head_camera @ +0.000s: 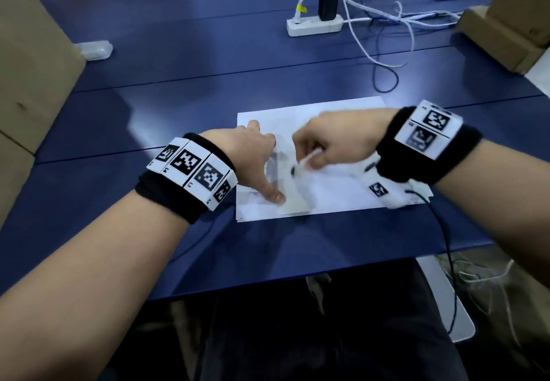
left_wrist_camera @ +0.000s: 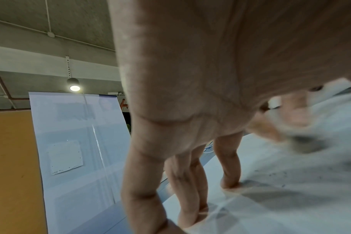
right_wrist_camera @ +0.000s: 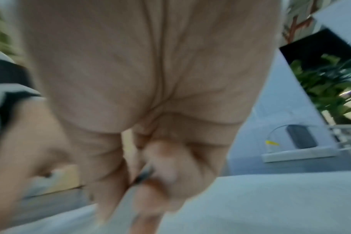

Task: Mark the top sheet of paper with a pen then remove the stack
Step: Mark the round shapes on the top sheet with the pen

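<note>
Your left hand lies spread, straight fingertips pressing the paper stack flat on the blue table. Just right of it, your right hand pinches the white pen, tip over the top sheet, blurred.
</note>
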The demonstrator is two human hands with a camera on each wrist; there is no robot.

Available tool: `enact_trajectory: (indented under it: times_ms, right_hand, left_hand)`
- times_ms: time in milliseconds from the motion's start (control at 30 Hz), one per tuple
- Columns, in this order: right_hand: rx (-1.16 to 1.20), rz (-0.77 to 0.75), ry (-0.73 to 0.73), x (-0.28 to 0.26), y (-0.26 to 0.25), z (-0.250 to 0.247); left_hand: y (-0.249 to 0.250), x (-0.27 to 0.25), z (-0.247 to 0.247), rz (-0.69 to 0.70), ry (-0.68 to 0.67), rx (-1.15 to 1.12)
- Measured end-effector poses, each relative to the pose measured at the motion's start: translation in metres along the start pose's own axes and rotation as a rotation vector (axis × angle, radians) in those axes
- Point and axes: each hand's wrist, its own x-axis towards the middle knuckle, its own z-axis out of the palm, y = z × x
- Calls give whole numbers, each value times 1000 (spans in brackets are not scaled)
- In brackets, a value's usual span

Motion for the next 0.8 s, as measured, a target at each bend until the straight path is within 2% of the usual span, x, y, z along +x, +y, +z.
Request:
enact_trajectory:
  times_ms: [67,100,200,300,400,567,667,800]
  right_hand:
    - [-65,64,121,6,5,-9]
    - [-73,64,129,5,5,-9]
    - [-66,-4,9,-9,-2,-1]
    - [-27,-7,-118,-26,-8,8]
    - [29,18,-127,-29,-8,8]
    - [-21,16,-140,-32,-10,12]
    - [57,6,-28,-37,-1,8]
    - [296,78,273,-48,23,-10]
  left_hand:
    - [0,-1,0,-8,-3,-12]
    - [0,-1,0,-10,-5,-12]
    - [0,0,0,-14,-13,0]
    - [2,-1,-1,-20,-17,-1]
    - [1,0,-1,-26,-10,2]
    - [0,0,-3,-34,1,-25]
    - [-1,0,-11,-45,-8,-54]
    - [-5,5,-22,-30,13,-87]
